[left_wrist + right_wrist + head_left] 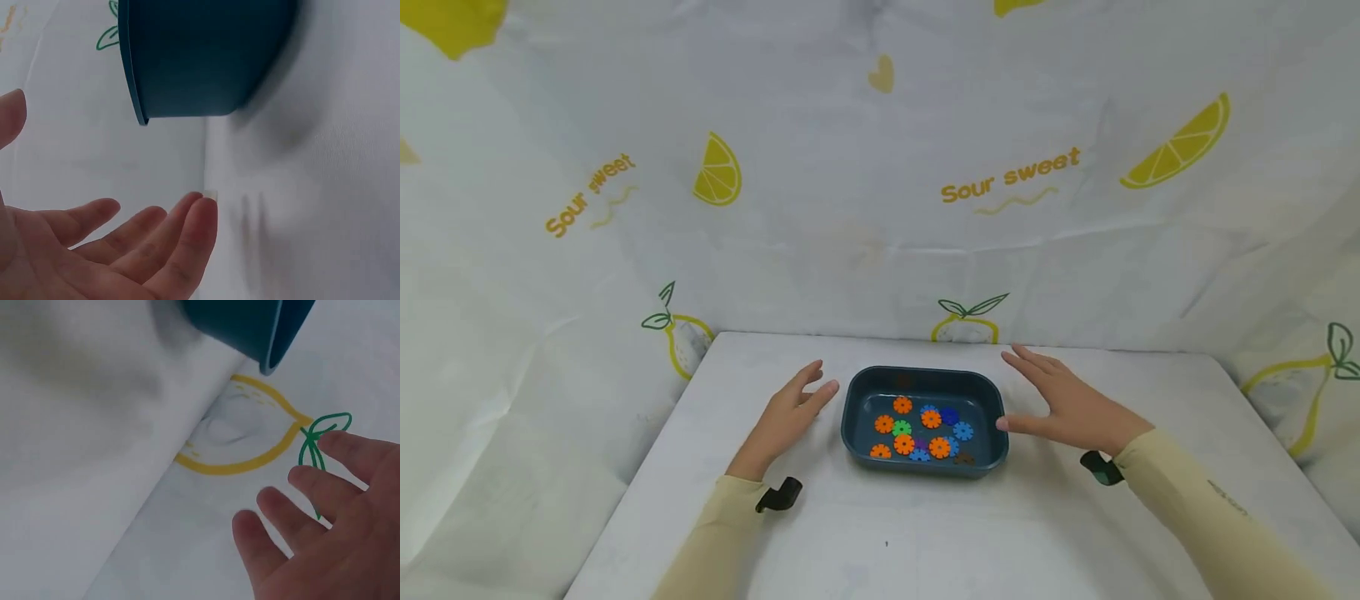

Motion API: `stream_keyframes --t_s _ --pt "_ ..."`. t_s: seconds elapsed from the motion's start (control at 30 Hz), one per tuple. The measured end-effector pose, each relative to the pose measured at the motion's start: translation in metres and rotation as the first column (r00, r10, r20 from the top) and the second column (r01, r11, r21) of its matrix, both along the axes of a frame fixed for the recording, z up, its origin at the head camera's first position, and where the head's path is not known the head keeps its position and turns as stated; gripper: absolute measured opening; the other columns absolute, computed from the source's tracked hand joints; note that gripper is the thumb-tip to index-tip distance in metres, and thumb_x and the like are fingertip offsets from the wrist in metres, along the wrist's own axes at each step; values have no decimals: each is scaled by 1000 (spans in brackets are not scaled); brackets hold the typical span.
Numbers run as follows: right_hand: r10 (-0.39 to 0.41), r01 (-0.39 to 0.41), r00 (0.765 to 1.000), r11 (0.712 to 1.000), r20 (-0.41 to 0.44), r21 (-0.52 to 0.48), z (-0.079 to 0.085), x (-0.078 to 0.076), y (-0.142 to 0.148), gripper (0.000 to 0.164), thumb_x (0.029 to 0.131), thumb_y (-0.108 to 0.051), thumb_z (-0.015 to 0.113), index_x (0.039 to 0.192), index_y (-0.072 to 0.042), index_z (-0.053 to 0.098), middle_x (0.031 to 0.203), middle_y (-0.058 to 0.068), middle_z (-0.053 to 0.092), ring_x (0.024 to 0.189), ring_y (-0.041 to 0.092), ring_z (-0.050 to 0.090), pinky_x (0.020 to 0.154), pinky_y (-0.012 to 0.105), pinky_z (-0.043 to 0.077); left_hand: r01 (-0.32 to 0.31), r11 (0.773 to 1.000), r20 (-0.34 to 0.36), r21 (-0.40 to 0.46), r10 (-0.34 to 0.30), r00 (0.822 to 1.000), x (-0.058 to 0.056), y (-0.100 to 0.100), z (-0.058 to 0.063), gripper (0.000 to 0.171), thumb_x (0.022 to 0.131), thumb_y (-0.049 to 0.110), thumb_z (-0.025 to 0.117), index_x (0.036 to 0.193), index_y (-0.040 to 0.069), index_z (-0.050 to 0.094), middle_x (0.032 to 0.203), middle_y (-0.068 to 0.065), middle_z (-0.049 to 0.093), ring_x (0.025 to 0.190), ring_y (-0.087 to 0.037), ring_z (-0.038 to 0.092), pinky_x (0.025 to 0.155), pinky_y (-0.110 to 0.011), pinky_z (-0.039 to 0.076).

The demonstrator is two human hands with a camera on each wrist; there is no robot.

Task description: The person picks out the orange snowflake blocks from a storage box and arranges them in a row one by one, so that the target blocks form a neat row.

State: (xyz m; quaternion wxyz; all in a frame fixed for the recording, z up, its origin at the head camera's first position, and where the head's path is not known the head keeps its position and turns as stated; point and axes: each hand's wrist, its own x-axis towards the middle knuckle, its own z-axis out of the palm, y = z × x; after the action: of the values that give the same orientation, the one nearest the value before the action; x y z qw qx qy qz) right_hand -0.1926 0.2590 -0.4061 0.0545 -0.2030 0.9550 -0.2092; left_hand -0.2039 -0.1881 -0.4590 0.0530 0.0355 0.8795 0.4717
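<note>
A dark blue-green rectangular tray stands on the white table. Several notched plastic discs lie loose on its floor, among them an orange disc, a green disc and a light blue disc. To the left of the tray hovers my left hand, fingers loosely extended, holding nothing. The left wrist view has a gap between these fingers and the tray's side. My right hand spreads its fingers at the right side, empty too. Its thumb tip overlaps the rim in the head view; contact cannot be told.
The table is covered in white. Behind it rises a white cloth printed with lemons and lettering, which also hangs along both sides. A black strap piece sits at my left wrist, another strap piece at my right.
</note>
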Motion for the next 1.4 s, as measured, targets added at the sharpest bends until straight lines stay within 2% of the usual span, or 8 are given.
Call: stream_keyframes --t_s 0.13,0.27,0.47,0.73,0.83,1.0,1.23,1.4 --pt "82 -78 996 993 44 -84 4 -16 -17 105 88 -75 75 170 -23 35 177 10 33 155 46 44 119 71 40 -9 993 38 114 5 999 -9 10 -9 79 102 66 65 165 23 46 159 -7 58 130 -27 71 108 -46 59" --pt "146 -129 984 979 102 -158 8 -31 -32 88 91 -58 83 163 -21 49 166 7 52 140 40 61 113 63 51 -3 975 73 221 -13 997 -16 15 -18 70 103 54 70 160 18 53 149 -8 66 123 -24 73 105 -43 61" --pt "226 -177 951 958 210 -226 8 -50 -56 61 96 -32 85 151 -17 63 148 7 67 133 31 67 111 53 56 -4 939 148 345 -51 988 -22 19 -26 62 102 52 73 153 20 62 142 -6 71 115 -22 73 99 -39 62" --pt "269 -205 915 952 301 -228 1 -62 -85 48 97 -14 83 143 -12 70 143 8 71 125 26 71 106 42 60 -37 925 159 378 -25 987 -24 23 -28 48 101 44 76 143 21 72 139 -4 73 112 -21 70 93 -33 60" --pt "280 -220 906 952 318 -212 -5 -65 -93 44 97 -12 82 139 -11 72 139 9 73 120 25 73 103 40 61 -40 925 158 379 -22 987 -22 22 -29 45 102 42 75 142 20 73 138 -4 74 109 -20 69 92 -33 59" --pt "284 -233 894 955 346 -183 -11 -67 -103 39 96 -10 82 135 -10 74 129 9 76 110 18 74 98 37 63 -43 919 172 391 -27 985 -21 19 -32 45 101 44 77 141 26 73 139 -1 73 111 -20 69 94 -33 59" --pt "267 -240 900 963 346 -119 -14 -69 -112 35 94 -6 84 128 -11 78 123 5 77 105 16 73 94 34 63 -35 906 179 421 -45 983 -23 19 -37 49 99 47 78 143 27 72 144 -1 71 117 -18 70 99 -36 59" --pt "264 -265 906 963 330 -43 -20 -71 -120 34 92 -7 86 124 -14 80 118 0 77 103 13 71 95 34 62 -33 907 178 420 -46 983 -23 18 -38 50 98 47 79 143 27 72 145 0 71 118 -19 70 102 -38 59"
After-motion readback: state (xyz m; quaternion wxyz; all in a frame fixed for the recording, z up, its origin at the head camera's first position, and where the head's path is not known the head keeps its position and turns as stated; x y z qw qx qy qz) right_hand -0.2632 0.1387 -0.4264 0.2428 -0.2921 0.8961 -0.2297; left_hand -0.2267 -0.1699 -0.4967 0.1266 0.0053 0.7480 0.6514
